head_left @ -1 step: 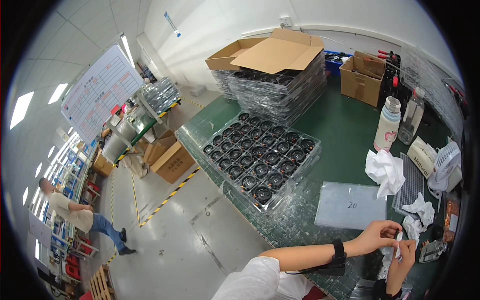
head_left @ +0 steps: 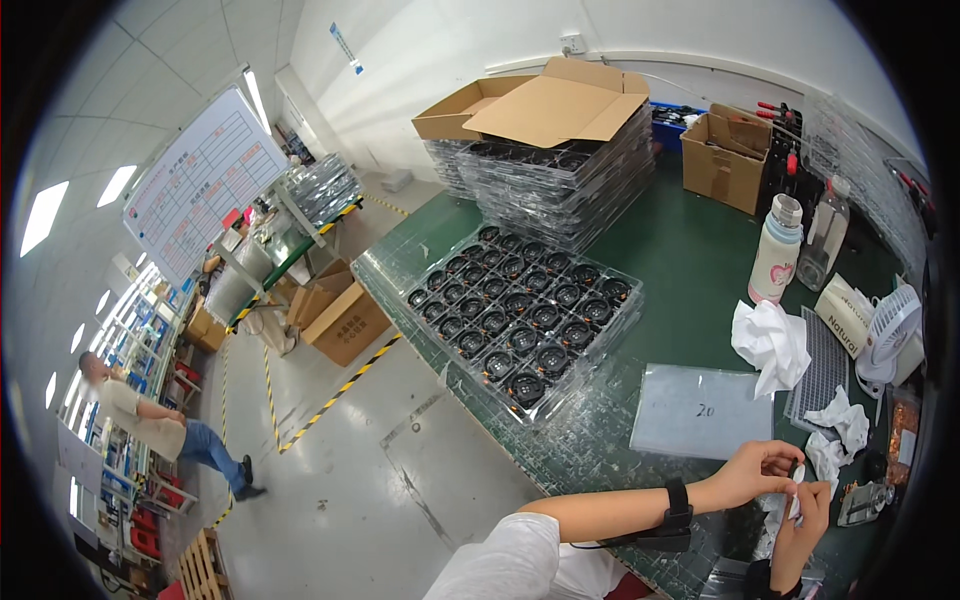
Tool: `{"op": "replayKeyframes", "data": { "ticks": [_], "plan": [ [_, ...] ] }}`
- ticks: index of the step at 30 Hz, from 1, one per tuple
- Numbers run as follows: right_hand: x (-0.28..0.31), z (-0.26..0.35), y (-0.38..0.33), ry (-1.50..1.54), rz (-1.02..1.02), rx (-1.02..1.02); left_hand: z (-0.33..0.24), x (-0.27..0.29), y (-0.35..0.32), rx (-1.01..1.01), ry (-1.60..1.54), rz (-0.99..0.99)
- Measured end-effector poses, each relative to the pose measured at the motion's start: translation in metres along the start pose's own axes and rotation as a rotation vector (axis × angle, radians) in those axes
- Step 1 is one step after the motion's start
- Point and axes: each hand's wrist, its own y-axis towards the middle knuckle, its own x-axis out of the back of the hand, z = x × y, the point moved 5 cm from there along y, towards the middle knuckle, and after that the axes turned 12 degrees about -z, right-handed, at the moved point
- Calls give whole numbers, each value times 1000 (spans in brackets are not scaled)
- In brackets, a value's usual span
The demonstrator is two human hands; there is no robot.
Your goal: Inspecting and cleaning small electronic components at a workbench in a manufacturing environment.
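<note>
White scrap [head_left: 797, 478], perhaps tissue or tape, sits pinched between the left hand [head_left: 757, 470] and right hand [head_left: 800, 525], near right. Both hands grasp it above the green table [head_left: 690, 270], right of a clear plastic sheet [head_left: 700, 412].

Green table [head_left: 690, 260]; black parts in clear trays [head_left: 520, 320]; brown boxes [head_left: 540, 105]; white tissue [head_left: 772, 340]; yellow-black floor tape [head_left: 335, 395].

Small white item [head_left: 797, 478] between fingertips too small to identify; right hand [head_left: 800, 525] wrist cut off.
</note>
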Motion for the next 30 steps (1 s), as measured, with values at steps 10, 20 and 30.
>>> {"op": "replayKeyframes", "data": {
  "ticks": [10,20,30],
  "plan": [
    [9,9,1,-115,7,195,6,-1,4,-62,-48,1],
    [5,5,6,-172,75,213,4,1,3,-82,-64,-23],
    [4,11,-2,2,-40,67,0,-6,-7,73,14,38]
  ]
}}
